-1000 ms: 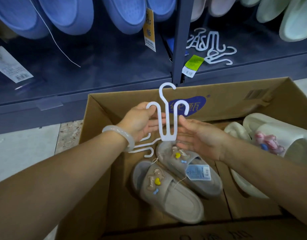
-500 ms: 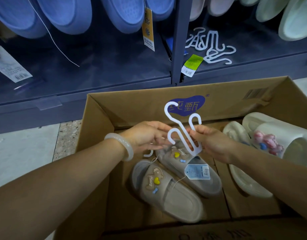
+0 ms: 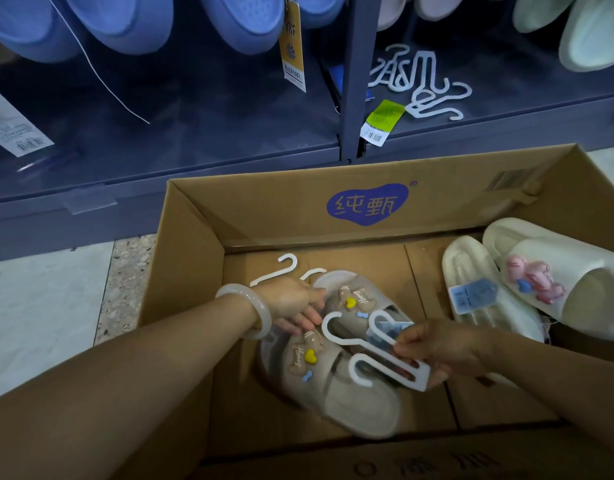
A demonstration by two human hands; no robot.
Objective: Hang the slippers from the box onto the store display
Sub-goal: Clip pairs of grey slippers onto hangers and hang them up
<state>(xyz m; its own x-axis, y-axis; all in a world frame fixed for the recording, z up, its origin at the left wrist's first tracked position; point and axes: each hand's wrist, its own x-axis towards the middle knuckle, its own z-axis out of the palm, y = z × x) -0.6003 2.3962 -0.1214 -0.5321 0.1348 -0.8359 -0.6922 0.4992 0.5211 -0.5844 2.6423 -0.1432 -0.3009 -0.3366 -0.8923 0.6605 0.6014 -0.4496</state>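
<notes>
Inside the cardboard box (image 3: 201,237), on its floor: one pair of beige slippers (image 3: 336,372) with bear charms, tagged. My left hand (image 3: 295,303) reaches down with relaxed fingers touching the upper slipper's edge, gripping nothing. My right hand (image 3: 440,351) pinches a white plastic hanger (image 3: 378,355) just above the pair. Step in hand, by my judgement: fitting hanger to slippers. Next move calls for lifting the pair and hooking it on. Cream slippers (image 3: 527,282) wait at the right.
</notes>
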